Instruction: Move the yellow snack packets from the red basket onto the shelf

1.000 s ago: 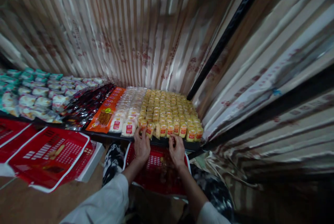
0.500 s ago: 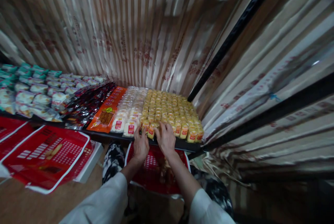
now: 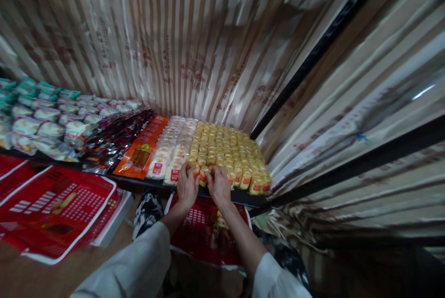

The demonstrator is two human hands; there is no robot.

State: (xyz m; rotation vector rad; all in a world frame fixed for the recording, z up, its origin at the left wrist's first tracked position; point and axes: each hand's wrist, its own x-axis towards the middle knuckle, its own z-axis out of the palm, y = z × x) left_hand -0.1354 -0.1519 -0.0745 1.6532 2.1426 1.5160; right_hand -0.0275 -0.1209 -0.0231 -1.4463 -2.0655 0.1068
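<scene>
Below packets (image 3: 227, 142), black shelf (image 3: 248, 197); behind, striped sheeting (image 3: 181, 34).

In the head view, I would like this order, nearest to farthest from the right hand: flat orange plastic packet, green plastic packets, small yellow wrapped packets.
1. Small yellow wrapped packets: directly at the right hand.
2. Flat orange plastic packet: to its left.
3. Green plastic packets: far left, toward the back.

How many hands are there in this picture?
2. The left hand is at the front of the yellow packets, near the white packets; the right hand is beside it, to the right. No others show.
</scene>
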